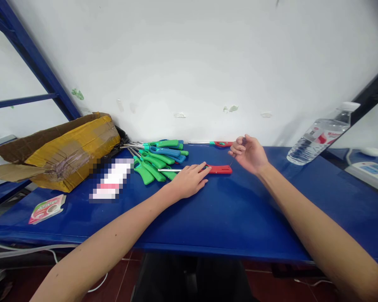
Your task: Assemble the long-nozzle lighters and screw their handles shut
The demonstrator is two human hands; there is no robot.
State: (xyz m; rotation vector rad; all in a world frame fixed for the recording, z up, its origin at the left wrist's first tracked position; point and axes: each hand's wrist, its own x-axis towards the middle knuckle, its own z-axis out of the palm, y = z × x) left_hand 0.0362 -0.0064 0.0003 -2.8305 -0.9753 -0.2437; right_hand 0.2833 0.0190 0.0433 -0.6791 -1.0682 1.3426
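Observation:
A red long-necked gas lighter [222, 169] lies flat on the blue table, its metal tube pointing left. My left hand [190, 180] is over its middle, fingers closed on it and pinning it down; the trigger area is mostly covered. My right hand [251, 155] is raised at the handle end, fingers curled around a thin dark tool that looks like a small screwdriver [232, 161]. Its tip points down at the end of the red handle; whether it touches cannot be made out. Left of my hands is a pile of green and blue gas lighters [148, 161].
Another red lighter [221, 144] lies along the wall. A taped cardboard box [72, 151] and a torn packaging card [47, 209] are at left. Toward the right stand a tilted-looking water bottle [321, 136] and a white device [370, 174]. The table's front edge [189, 248] runs below my arms.

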